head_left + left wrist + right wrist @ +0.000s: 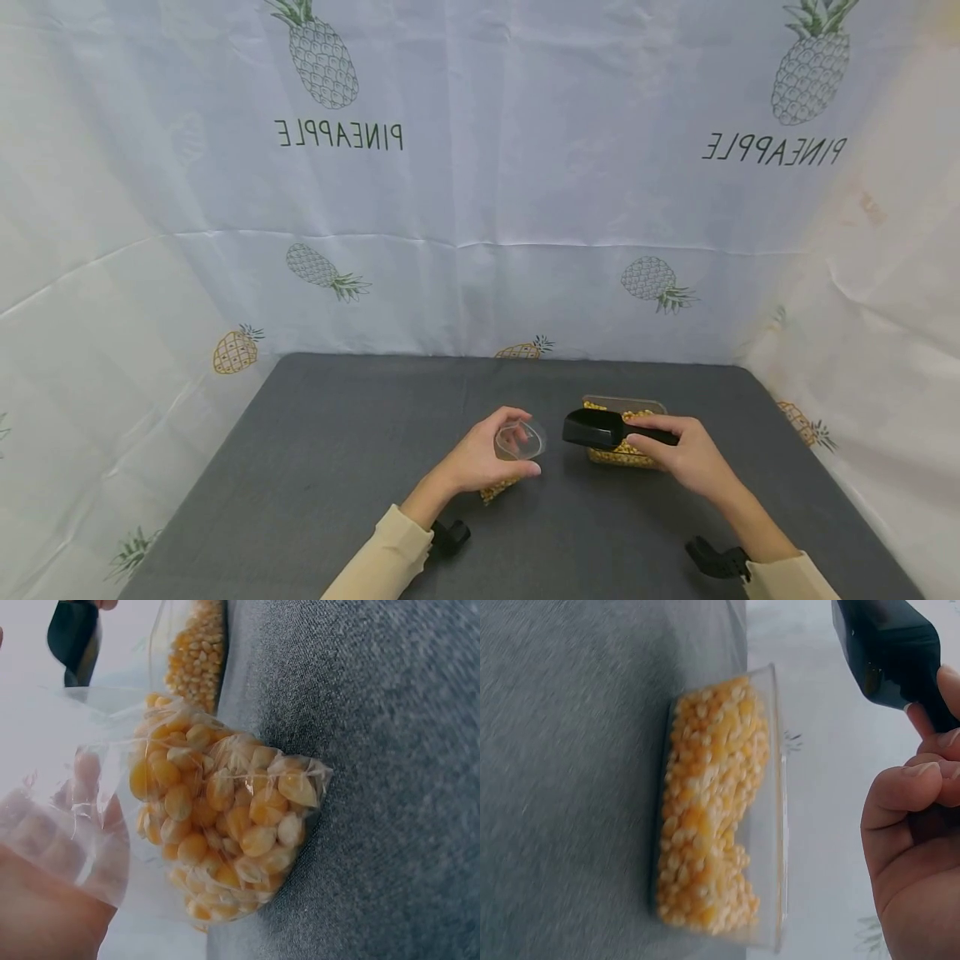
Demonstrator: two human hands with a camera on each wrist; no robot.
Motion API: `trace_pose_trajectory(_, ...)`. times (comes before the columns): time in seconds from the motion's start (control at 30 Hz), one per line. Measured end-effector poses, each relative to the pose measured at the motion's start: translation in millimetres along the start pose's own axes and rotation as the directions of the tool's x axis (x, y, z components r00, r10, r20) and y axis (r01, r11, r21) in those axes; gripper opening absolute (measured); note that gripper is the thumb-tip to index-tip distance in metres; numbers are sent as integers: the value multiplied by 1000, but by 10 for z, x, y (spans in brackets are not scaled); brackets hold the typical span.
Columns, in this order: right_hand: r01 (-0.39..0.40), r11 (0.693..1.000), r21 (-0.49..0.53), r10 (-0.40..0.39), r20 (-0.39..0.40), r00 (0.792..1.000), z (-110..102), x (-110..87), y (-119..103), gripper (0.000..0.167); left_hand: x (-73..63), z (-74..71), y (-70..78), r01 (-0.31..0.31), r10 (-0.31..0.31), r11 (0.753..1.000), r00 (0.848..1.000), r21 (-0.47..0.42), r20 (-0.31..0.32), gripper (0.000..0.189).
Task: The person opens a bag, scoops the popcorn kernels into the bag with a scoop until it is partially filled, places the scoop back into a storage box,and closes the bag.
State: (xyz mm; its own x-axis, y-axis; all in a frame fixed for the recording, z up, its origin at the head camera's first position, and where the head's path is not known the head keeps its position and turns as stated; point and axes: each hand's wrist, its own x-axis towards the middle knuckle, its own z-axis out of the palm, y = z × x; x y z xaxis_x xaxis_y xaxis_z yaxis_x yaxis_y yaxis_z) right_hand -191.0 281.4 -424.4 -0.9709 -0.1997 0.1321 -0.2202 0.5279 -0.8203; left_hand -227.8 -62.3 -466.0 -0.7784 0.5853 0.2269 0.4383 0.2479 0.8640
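My left hand [474, 457] holds a clear plastic bag [225, 817] upright, fingers and thumb curled round its widened mouth. Yellow corn kernels fill the lower part of the bag, whose bottom is right at the grey table. The right hand [699, 463] grips the handle of a black scoop [591, 428] between thumb and fingers. That scoop is raised above a clear rectangular container [774, 825], its front end toward the bag. Corn kernels [705, 802] lie in the container, heaped unevenly with a dip on one side. No kernels show in the scoop's dark bowl.
The container stands on the grey table [360, 433], to the right of the bag and a short way beyond it. A pale pineapple-print curtain [480, 167] hangs behind the table and along both sides. Black wrist mounts [450, 537] sit on both forearms.
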Motion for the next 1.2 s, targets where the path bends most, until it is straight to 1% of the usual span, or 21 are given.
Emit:
trace_pose_trajectory(0.2, -32, 997, -66, 30, -41, 999, -73, -65, 62, 36, -10, -28, -2, -15, 16, 999, 1000, -34, 12, 74)
trace_pose_trajectory(0.33, -46, 996, -81, 42, -57, 997, -112, -110, 98, 36, -11, -31, -13, -56, 56, 997, 998, -58, 11, 64)
trace_pose_trajectory(0.4, -59, 996, -66, 56, -57, 997, -129, -129, 121, 38, -8, -26, -20, -77, 77, 994, 997, -77, -3, 57)
trace_pose_trajectory(0.47, -75, 995, -73, 70, -69, 995, -142, -144, 145, 41, -5, -20, -22, -83, 82, 991, 996, -105, -19, 52)
trace_pose_trajectory(0.57, -96, 992, -83, 89, -84, 992, -152, -160, 190, 44, 0, -13, -20, -68, 63, 988, 997, -136, -38, 49)
trace_pose_trajectory(0.7, -80, 988, -134, 64, -114, 991, -155, -181, 260, 44, 12, -8, -51, -63, 55, 977, 997, -203, -45, 49)
trace_pose_trajectory(0.77, -66, 986, -156, 46, -131, 990, -158, -195, 295, 43, 24, -7, -68, -63, 53, 968, 998, -245, -45, 48)
trace_pose_trajectory(0.83, -67, 984, -162, 43, -144, 989, -163, -210, 325, 44, 37, -7, -79, -56, 44, 960, 998, -274, -47, 46)
trace_pose_trajectory(1.0, -88, 977, -195, 56, -162, 985, -182, -242, 373, 46, 53, -10, -81, -28, 11, 949, 998, -315, -55, 39)
trace_pose_trajectory(1.2, -111, 965, -238, 73, -163, 984, -205, -270, 414, 48, 67, -15, -102, -19, 0, 938, 999, -347, -54, 36)
